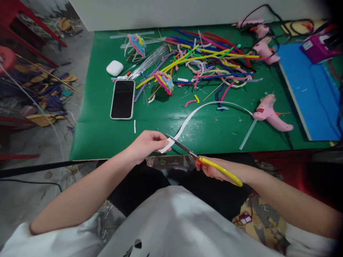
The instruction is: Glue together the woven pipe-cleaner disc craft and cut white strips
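Note:
My left hand (150, 144) pinches the near end of a long white strip (187, 122) at the table's front edge. From there the strip arcs up and right across the table toward a pink glue gun (269, 115). Scissors (218, 169) with yellow handles are in my right hand (211, 171), its fingers wrapped in the loops. Their blades lie across the strip just beside my left fingertips. I cannot tell whether the blades have cut into it. A short white piece (134, 126) rests on the table left of my hand.
A phone (122, 100) and a white case (114, 68) lie at the left. Behind are many coloured pipe cleaners (203, 53) and two small colourful umbrella-like pieces (165, 82). More glue guns (265, 48) with cords and a blue board (308, 89) occupy the right.

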{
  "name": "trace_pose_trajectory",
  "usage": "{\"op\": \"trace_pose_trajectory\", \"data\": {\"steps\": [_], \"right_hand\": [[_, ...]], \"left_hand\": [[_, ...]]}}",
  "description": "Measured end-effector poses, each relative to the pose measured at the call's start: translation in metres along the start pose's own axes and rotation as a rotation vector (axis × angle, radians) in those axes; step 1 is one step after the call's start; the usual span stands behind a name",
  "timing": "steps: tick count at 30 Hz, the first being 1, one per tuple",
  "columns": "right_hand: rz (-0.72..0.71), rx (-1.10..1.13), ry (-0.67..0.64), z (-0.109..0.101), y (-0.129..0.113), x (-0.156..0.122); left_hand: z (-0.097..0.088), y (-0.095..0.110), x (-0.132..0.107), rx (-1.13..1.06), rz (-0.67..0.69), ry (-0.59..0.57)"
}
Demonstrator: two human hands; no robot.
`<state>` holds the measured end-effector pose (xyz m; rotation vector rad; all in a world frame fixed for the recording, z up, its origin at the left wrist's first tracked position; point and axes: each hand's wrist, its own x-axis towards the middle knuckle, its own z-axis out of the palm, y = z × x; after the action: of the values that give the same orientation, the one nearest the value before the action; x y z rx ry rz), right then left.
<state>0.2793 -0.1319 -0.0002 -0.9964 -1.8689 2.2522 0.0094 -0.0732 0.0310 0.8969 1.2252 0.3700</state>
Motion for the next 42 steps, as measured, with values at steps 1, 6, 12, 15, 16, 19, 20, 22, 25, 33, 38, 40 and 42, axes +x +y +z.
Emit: {"op": "trace_pose_trajectory", "data": {"steps": [1,6,12,15,16,19,20,22,25,33,38,40,42], "right_hand": [[-0.003,-0.006,0.006,0.0,-0.001,0.0],[-0.024,-0.029,0.028,0.001,-0.004,0.001],[-0.019,-0.013,0.039,0.002,0.001,0.0],[-0.021,-0.003,0.039,0.002,0.001,0.001],[-0.019,0.001,0.035,0.002,0.001,0.001],[-0.009,0.016,0.032,0.002,-0.003,0.001],[-0.008,0.021,0.031,0.002,-0.004,0.001],[-0.01,0.031,0.03,0.002,-0.005,0.001],[-0.015,0.045,0.041,0.003,-0.002,0.0],[-0.002,0.128,0.058,0.005,0.006,0.0],[0.008,0.173,0.057,0.006,0.009,0.001],[0.015,0.19,0.063,0.007,0.009,0.001],[0.023,0.207,0.066,0.008,0.008,0.001]], "left_hand": [[0.0,0.0,0.0,-0.004,-0.001,-0.001],[0.0,-0.001,0.001,-0.018,0.005,-0.003],[-0.001,0.0,0.001,-0.015,0.026,0.009],[-0.001,0.0,0.001,-0.002,0.028,0.013],[0.0,0.0,0.0,0.002,0.028,0.014],[0.001,0.0,0.0,0.012,0.031,0.018],[0.002,0.0,-0.001,0.016,0.031,0.02],[0.003,0.0,-0.001,0.021,0.033,0.022],[0.003,0.001,-0.001,0.02,0.025,0.02],[0.003,0.001,0.0,0.005,0.021,0.009],[0.004,0.002,-0.001,0.013,0.017,0.004],[0.004,0.002,-0.001,0.014,0.012,0.005],[0.004,0.002,-0.001,0.012,0.012,0.005]]}}
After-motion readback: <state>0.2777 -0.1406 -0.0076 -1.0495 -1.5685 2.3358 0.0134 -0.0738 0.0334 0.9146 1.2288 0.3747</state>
